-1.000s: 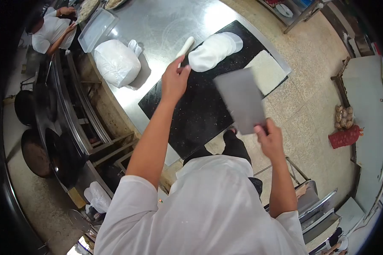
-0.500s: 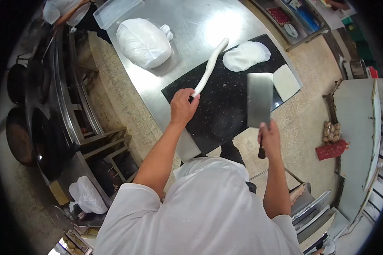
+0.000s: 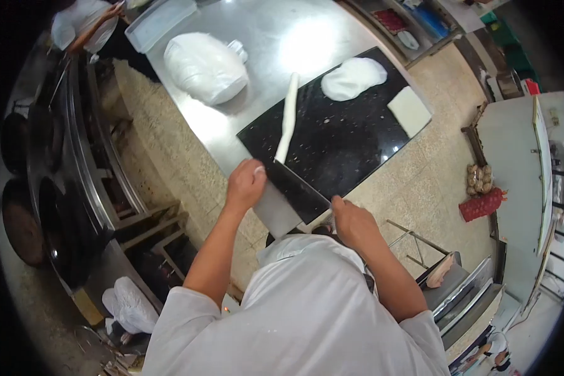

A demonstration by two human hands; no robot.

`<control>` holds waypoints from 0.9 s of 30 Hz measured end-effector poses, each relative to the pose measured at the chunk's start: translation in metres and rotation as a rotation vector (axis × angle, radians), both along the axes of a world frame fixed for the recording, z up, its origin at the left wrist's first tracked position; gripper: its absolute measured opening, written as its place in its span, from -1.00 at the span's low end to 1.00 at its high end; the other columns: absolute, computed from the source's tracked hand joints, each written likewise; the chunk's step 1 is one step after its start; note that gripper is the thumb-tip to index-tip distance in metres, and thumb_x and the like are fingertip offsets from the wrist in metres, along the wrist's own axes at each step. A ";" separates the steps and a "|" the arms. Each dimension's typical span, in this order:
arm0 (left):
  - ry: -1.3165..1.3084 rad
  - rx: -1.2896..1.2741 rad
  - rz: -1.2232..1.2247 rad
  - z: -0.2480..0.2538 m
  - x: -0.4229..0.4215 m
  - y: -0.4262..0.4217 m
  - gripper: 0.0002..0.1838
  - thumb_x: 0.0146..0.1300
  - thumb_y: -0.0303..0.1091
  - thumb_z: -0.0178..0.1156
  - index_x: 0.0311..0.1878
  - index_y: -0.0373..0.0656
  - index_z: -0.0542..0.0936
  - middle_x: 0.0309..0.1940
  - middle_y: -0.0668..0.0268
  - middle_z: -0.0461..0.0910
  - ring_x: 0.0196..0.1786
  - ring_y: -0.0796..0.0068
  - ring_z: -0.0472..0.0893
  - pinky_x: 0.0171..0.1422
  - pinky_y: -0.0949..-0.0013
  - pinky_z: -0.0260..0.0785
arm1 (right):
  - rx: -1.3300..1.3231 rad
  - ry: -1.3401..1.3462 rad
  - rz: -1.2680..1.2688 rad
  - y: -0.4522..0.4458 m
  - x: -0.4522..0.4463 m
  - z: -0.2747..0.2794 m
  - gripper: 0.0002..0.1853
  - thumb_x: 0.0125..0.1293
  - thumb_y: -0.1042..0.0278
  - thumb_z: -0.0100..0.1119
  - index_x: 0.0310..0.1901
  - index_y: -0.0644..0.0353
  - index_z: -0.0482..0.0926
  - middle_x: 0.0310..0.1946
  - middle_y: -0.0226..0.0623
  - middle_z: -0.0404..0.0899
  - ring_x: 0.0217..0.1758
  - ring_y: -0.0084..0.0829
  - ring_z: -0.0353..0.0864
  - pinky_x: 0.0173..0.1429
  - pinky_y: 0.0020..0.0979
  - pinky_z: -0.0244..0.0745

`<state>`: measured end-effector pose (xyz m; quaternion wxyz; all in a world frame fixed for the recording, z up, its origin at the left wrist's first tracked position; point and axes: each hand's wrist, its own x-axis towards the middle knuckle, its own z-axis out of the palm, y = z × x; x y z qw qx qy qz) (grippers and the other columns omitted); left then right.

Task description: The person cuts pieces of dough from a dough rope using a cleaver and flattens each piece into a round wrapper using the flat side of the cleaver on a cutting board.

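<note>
A long white rope of dough [image 3: 288, 119] lies across the left part of the black board [image 3: 338, 135], its near end beside the cleaver. My right hand [image 3: 355, 224] is closed round the handle of the cleaver [image 3: 302, 183], whose blade is seen nearly edge-on, its far corner at the dough's near end. My left hand [image 3: 244, 186] is closed just left of the blade, off the dough rope. A small white bit, apparently dough, shows between its thumb and fingers. Overlapping flat white rounds [image 3: 354, 78] lie at the board's far side.
A white square slab [image 3: 410, 111] rests on the board's right corner. On the steel table [image 3: 266, 34] sit a bulky white plastic bag [image 3: 205, 69] and a clear tub [image 3: 160, 24]. Woks [image 3: 22, 219] line the left. Another person [image 3: 88, 28] stands at the far left.
My right hand has brought the cleaver left and down to the dough's near end. My left hand has come off the rope toward me, with a white bit in its fingers. The rope lies straighter.
</note>
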<state>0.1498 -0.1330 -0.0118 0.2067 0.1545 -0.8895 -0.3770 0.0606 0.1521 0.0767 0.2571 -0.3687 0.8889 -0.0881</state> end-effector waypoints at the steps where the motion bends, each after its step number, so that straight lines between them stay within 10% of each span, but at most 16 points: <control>1: -0.170 -0.102 -0.008 0.008 0.001 0.001 -0.76 0.32 -0.24 0.29 -0.36 -0.23 0.61 -0.43 0.09 0.56 -0.31 -0.05 0.57 -0.19 -0.04 0.46 | -0.045 -0.016 -0.023 0.019 -0.002 -0.002 -0.82 0.47 0.35 0.07 0.00 0.23 0.48 -0.22 0.03 0.69 -0.23 0.11 0.74 -0.18 0.02 0.62; 5: -0.282 -0.351 -0.201 0.021 -0.009 0.050 -0.65 0.36 -0.12 0.28 -0.41 -0.23 0.62 -0.51 0.17 0.55 -0.34 0.03 0.55 -0.21 -0.03 0.44 | -0.218 -0.218 -0.260 0.094 -0.012 0.005 -0.79 0.42 0.31 0.22 -0.05 0.25 0.57 -0.28 0.04 0.72 -0.25 0.16 0.72 -0.19 -0.02 0.58; 7: -0.357 -0.591 -0.582 0.023 -0.022 0.088 -0.56 0.47 0.07 0.16 0.11 -0.09 0.69 0.25 0.11 0.57 0.46 0.03 0.41 0.54 -0.22 0.18 | -0.443 -0.171 -0.479 0.124 -0.014 0.018 -0.71 0.47 0.21 0.27 -0.11 0.33 0.60 -0.31 0.00 0.71 -0.32 -0.19 0.73 -0.26 -0.25 0.52; 10: -0.273 -0.585 -0.592 0.005 -0.060 0.118 -0.35 0.47 0.26 0.07 0.48 0.14 0.49 0.61 0.10 0.17 0.69 -0.16 0.00 0.66 -0.48 -0.34 | -0.611 -0.200 -0.762 0.147 -0.046 0.042 -0.70 0.50 0.18 0.25 -0.18 0.32 0.63 -0.51 -0.29 0.62 -0.40 -0.43 0.66 -0.31 -0.36 0.48; 13: -0.367 -0.582 -0.628 0.008 -0.103 0.138 -0.27 0.44 0.35 0.02 0.59 0.32 0.35 0.67 0.09 0.07 0.71 -0.21 -0.08 0.63 -0.56 -0.36 | -1.134 -0.139 -0.827 0.125 -0.116 0.009 -0.66 0.61 0.14 0.11 -0.10 0.32 0.58 -0.47 -0.37 0.57 -0.48 -0.61 0.51 -0.35 -0.48 0.40; 18: -0.276 -0.607 -0.681 0.005 -0.133 0.147 -0.27 0.44 0.33 0.05 0.58 0.25 0.37 0.67 0.10 0.09 0.71 -0.16 -0.05 0.67 -0.47 -0.32 | -0.836 -0.685 -1.411 0.086 -0.203 -0.079 -0.72 0.59 0.13 0.10 -0.18 0.19 0.46 -0.52 -0.37 0.47 -0.58 -0.51 0.47 -0.47 -0.38 0.43; 22: -0.316 -0.435 -0.624 0.002 -0.138 0.142 -0.27 0.46 0.28 0.05 0.59 0.20 0.35 0.67 0.17 0.12 0.73 -0.02 -0.01 0.71 -0.33 -0.29 | -0.740 -0.637 -1.216 0.101 -0.155 -0.068 -0.71 0.55 0.09 0.13 -0.11 0.19 0.50 -0.54 -0.36 0.46 -0.61 -0.50 0.45 -0.49 -0.33 0.40; 27: -0.171 -0.505 -0.864 0.012 -0.118 0.135 -0.26 0.44 0.28 0.08 0.59 0.21 0.36 0.64 0.24 0.20 0.72 0.05 0.02 0.73 -0.29 -0.29 | -0.333 -0.568 -0.443 0.107 -0.023 -0.069 -0.55 0.40 -0.02 0.32 -0.09 0.32 0.63 -0.35 -0.03 0.72 -0.23 -0.09 0.74 -0.06 -0.07 0.58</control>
